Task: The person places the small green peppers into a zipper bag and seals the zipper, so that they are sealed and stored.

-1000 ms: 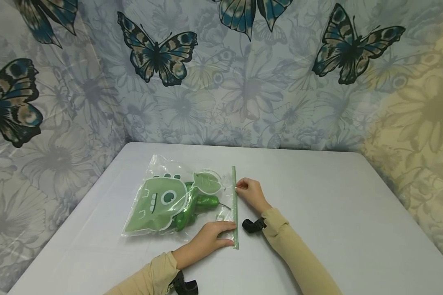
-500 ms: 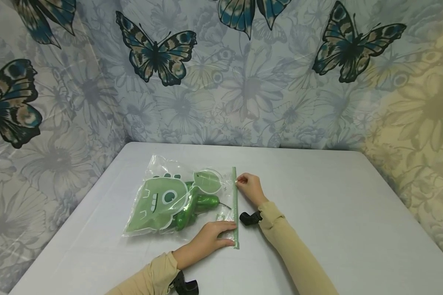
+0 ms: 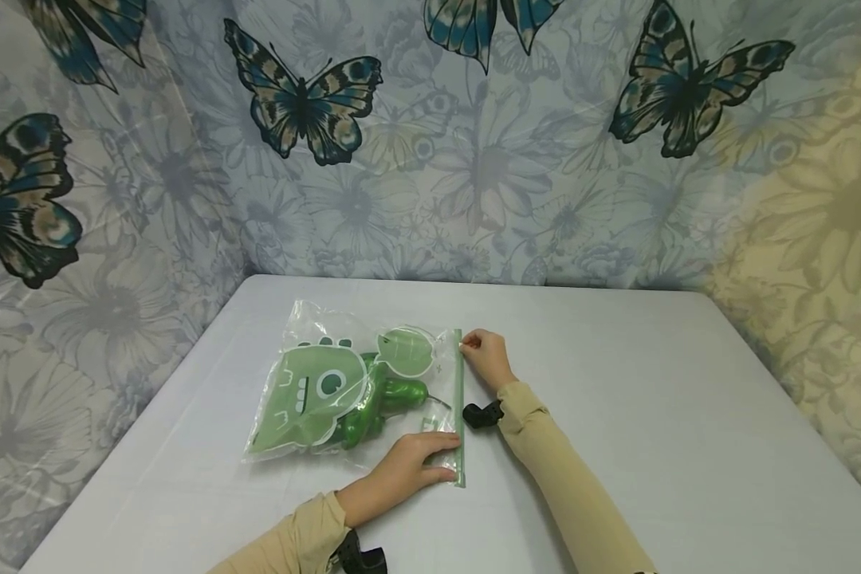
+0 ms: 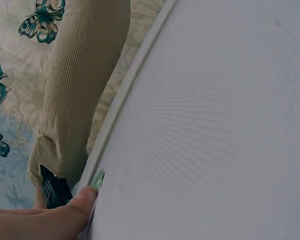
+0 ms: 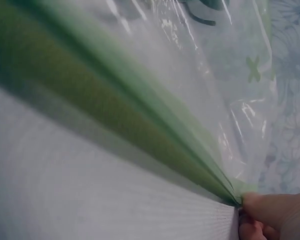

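A clear zip bag (image 3: 308,319) with a green sealing strip (image 3: 460,399) along its right edge lies on the white table. It bears a green cartoon monster print, and a shiny green object (image 3: 402,392) with a thin dark tail shows through it. My left hand (image 3: 402,466) rests on the near end of the strip edge, fingers extended and thumb apart from them; the left wrist view shows the thumb (image 4: 82,200) beside the strip's green tip. My right hand (image 3: 489,359) pinches the strip near its far end, thumb (image 5: 270,206) against it in the right wrist view.
The white table (image 3: 653,414) extends to both sides and beyond the bag. Behind it hangs a butterfly-printed cloth (image 3: 488,183). Black wrist devices sit at both cuffs, the right one (image 3: 482,414) close to the strip.
My right hand has slid a little away from me along the strip, towards its far end. The bag has shifted slightly right; my left hand has stayed almost in place.
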`<state>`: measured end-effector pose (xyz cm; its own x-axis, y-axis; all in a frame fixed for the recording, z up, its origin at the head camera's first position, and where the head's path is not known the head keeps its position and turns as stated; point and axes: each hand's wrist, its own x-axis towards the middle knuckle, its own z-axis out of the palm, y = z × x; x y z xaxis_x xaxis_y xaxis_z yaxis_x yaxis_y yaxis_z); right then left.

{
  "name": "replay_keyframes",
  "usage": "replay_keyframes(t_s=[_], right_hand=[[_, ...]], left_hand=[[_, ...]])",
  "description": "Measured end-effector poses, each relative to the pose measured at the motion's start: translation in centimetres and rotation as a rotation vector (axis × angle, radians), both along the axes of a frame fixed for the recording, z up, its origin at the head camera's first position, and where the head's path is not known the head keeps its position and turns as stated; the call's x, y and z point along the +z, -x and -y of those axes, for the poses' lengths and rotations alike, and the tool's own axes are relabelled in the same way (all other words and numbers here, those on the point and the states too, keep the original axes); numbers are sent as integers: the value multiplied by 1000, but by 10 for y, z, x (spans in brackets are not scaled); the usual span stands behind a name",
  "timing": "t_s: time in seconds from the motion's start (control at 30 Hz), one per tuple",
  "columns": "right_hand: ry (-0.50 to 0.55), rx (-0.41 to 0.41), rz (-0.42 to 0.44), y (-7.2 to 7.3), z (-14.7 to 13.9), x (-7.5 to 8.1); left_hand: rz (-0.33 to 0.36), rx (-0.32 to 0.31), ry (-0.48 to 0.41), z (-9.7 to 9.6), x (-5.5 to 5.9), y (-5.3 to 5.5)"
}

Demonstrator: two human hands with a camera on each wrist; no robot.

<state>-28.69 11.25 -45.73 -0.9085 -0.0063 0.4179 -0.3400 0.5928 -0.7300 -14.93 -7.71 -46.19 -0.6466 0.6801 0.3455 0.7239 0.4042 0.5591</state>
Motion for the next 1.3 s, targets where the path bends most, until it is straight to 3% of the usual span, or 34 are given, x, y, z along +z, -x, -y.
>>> replay_keyframes(t_s=[0.2,0.43,0.73,0.93,1.13,1.3], right_hand=[[-6,-39,29,0,-6,0],[-18,-109,9,9,-11,3],[24,-155,-45,12,-1,-23],[9,-182,-66,12,3,-21],[26,-137,18,10,4,-8],[5,4,138,2,2,-3]], left_hand=[[-23,-26,-10,-4,-2,-1],[-47,-35,-24,-11,-4,11],[-39,-24,-42,-3,-17,9],[-46,-27,-35,0,-17,11],[-27,-20,-19,6,-13,17],[-2,-11,27,13,-8,19]])
